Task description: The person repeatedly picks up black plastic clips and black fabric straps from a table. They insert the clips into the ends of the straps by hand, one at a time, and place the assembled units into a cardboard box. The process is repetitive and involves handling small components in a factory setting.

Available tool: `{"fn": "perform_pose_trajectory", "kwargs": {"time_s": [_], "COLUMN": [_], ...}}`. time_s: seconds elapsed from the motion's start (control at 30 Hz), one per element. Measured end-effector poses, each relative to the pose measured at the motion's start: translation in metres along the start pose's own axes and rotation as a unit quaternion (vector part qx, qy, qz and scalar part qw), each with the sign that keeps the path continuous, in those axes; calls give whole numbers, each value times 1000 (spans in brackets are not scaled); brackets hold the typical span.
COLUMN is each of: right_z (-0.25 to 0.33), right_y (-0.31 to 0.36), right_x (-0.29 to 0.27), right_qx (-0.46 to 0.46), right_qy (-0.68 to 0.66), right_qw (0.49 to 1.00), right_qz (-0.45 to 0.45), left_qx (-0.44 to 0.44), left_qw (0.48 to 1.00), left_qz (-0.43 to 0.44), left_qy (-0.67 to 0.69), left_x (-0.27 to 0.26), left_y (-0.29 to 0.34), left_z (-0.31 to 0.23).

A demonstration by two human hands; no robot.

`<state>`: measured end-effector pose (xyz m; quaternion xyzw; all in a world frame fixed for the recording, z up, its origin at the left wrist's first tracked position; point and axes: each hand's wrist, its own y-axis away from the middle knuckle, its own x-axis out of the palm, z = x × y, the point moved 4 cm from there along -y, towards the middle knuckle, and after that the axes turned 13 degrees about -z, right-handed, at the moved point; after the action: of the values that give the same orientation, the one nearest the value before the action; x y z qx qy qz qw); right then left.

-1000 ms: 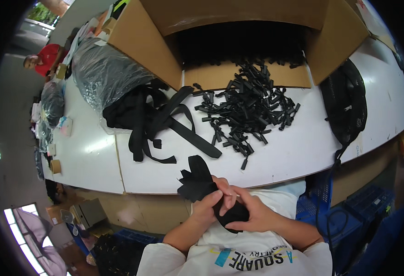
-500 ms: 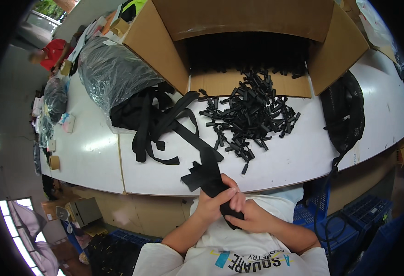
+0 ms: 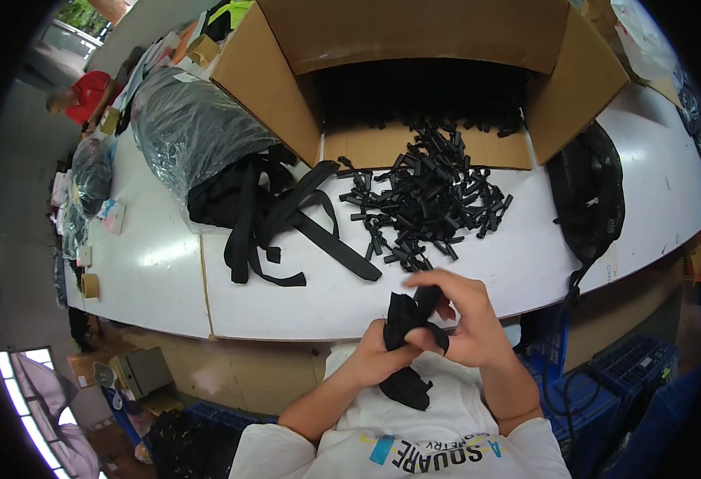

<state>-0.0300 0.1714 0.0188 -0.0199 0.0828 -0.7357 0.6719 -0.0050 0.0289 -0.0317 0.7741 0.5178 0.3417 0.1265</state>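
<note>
Just in front of the table's near edge, my left hand [image 3: 376, 355] is closed on a folded black fabric strap [image 3: 403, 313]; one end of it hangs below the thumb. My right hand [image 3: 474, 323] curls around an upper part of the same strap, with the index finger reaching over it. Some of the strap is hidden by the fingers. Beyond my hands lies a pile of small black plastic pieces [image 3: 426, 191], spilling from an open cardboard box [image 3: 430, 150]. More black straps [image 3: 338, 251] lie loosely to the left.
A clear plastic bag [image 3: 195, 120] spills black fabric onto the white table [image 3: 159, 279]. At right lies a black mesh pouch [image 3: 590, 195] with a cord over the edge. Blue crates [image 3: 633, 367] stand below on the right. A person in red [image 3: 91, 96] is far left.
The strap has been folded up into a compact bundle between my hands. My right hand has risen toward the table edge, moving from below the left hand to its right.
</note>
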Motion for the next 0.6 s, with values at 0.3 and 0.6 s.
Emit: {"fn": "perform_pose_trajectory", "kwargs": {"time_s": [0.3,0.6], "right_z": [-14,-9], "right_y": [13,20], "right_x": [-3,-40], "right_qx": [100,1], "right_qy": [-187,-414], "right_qw": [973,826], "right_qz": [-87,-383], "left_qx": [14,50], "left_qw": [999,996], "left_qz": [32,-2], "left_qy": [9,67], "left_x": [4,-18], "left_y": [4,6], "left_z": [-3,1]}}
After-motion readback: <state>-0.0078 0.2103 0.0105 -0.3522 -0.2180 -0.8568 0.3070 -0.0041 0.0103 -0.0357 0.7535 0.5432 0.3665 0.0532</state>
